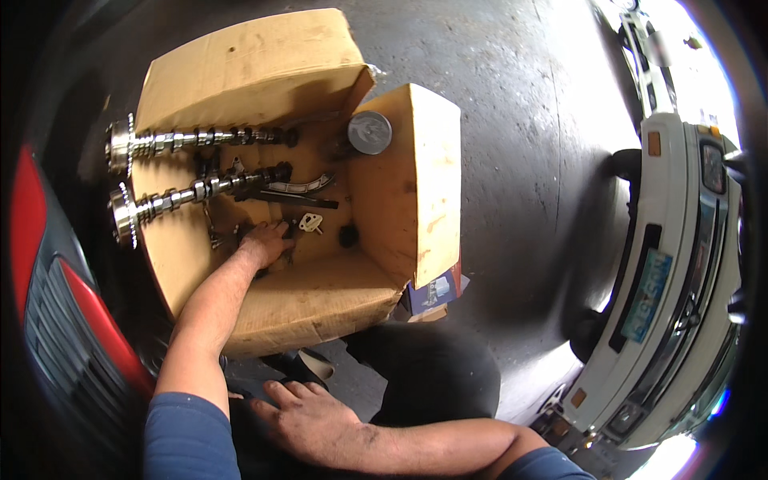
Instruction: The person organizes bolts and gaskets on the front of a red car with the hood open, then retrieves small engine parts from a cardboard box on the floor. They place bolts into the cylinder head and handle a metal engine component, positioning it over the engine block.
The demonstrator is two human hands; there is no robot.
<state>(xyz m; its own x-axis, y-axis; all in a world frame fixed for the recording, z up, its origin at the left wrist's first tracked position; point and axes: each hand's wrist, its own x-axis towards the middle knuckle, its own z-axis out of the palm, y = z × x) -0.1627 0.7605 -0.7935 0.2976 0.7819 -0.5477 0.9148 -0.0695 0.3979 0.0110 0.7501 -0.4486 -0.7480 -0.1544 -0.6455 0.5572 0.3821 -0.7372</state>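
- Fingers of left hand (268,242) down in box (320,308), half bent, slightly spread among small parts (214,238); undersides hidden, cannot tell whether holding any.
- Fingers of right hand (316,420) loosely curled outside box, near knee (436,376); palm hidden, cannot tell whether holding anything.
- Just beyond left hand, on box bottom: pale bracket (310,223). Probably light, stiff, perhaps oily and slippery; best pinched by flat edges.
- Across left wall of box: two camshafts (184,194), sprockets (122,216) outside.
- Also inside: curved guide (298,187), dark bar (300,199), grey-topped cylinder (370,132) toward far right corner.
- Beside box: blue carton (432,294), contents hidden.
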